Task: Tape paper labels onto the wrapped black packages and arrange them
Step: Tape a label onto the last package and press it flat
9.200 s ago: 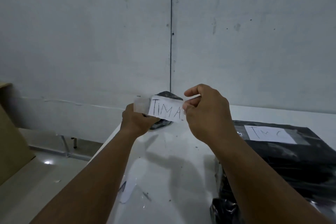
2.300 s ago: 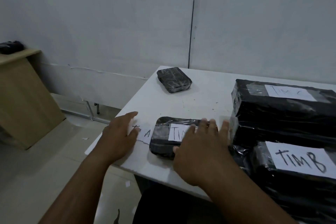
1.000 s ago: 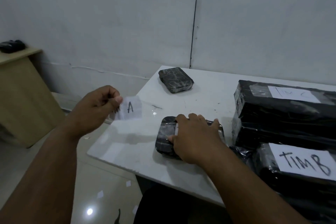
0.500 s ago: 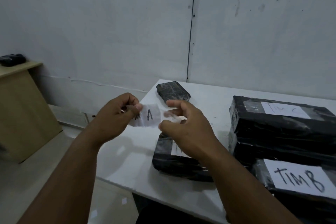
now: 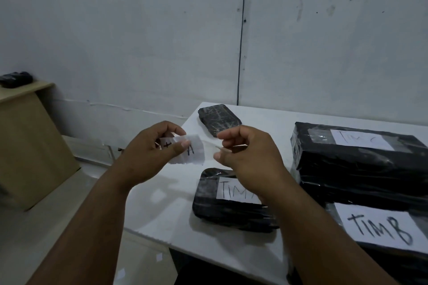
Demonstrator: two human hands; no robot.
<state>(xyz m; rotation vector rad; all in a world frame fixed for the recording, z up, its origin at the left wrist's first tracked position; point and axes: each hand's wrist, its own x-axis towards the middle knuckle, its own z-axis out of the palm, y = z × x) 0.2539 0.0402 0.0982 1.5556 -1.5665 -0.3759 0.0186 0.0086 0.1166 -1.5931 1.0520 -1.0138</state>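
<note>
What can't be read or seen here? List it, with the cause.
- Small package's label, head view: end of word hidden by right hand.
- Paper scrap: writing partly covered by left hand thumb.
- Far label: writing too faint.
- TIMB package: cut off by frame edge.

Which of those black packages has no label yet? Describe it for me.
On the white table, look to the far left corner by the wall. The small flat package lies there alone, apart from the others. Unlike them, its top carries no white paper.
</note>
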